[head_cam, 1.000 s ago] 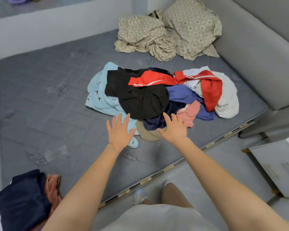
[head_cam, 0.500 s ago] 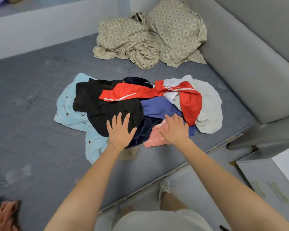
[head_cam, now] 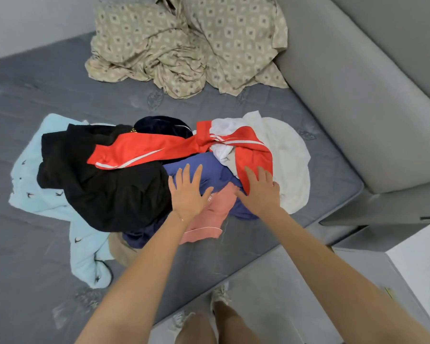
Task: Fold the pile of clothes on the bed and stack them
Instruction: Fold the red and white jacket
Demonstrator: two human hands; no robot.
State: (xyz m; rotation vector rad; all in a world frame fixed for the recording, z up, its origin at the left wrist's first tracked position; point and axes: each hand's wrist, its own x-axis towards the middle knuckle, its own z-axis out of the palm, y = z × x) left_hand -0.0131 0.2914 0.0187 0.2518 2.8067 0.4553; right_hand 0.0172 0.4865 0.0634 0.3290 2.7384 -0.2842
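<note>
Locate the pile of clothes point(head_cam: 159, 175) heaped on the bed point(head_cam: 47, 95) near its front edge, with nothing folded or stacked in view. Note both grips released: left grip point(head_cam: 188, 192) spread flat over the blue garment point(head_cam: 214, 170), right grip point(head_cam: 261, 192) laid flat at the lower end of the red garment point(head_cam: 144, 150), just beside the white garment point(head_cam: 291, 165). Select one piece only, preferably the uppermost. Pinch the red garment at two separate points rather than bunching. Lift slowly; expect drag from the long strip lying across the black garment point(head_cam: 104, 189) and seemingly twisted with the white garment. Free the tangle first, then spread flat on bare mattress before folding.
</note>
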